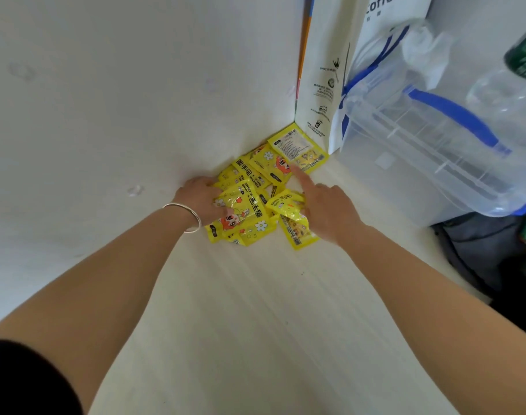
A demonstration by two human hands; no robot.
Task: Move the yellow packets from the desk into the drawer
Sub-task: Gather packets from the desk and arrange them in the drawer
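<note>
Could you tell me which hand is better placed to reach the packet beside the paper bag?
Probably the right hand: both hold nearer packets, but its extended index finger lies close to that packet; the left hand is farther.

Fingers of the left hand (199, 198) lie partly under yellow packets (246, 215); the edge crops a green container (525, 55).

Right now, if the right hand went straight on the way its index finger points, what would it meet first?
The right hand would most likely first meet the cartoon-face packet, which lies right at its index fingertip. The wall stands behind that. Depth is hard to judge here.
</note>
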